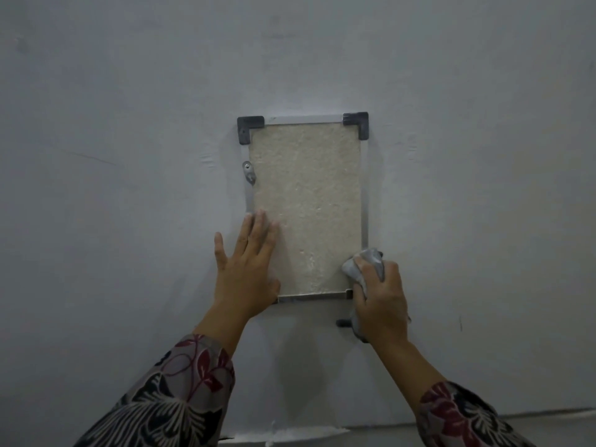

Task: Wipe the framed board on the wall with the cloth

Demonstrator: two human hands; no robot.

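Observation:
A small framed board (306, 201) hangs upright on the wall, with a beige rough panel, thin metal edges and dark plastic corner pieces at the top. My left hand (248, 262) lies flat with straight fingers on the board's lower left edge, covering that corner. My right hand (380, 298) grips a crumpled grey cloth (367, 259) and presses it against the lower right corner of the board. The cloth and hand hide that corner piece.
The pale grey wall (129, 156) surrounds the board on all sides. A metal screw bracket (247, 172) sits on the frame's left edge. A small dark object (342, 323) shows on the wall just below the board, beside my right hand. A white ledge (290, 433) runs along the bottom.

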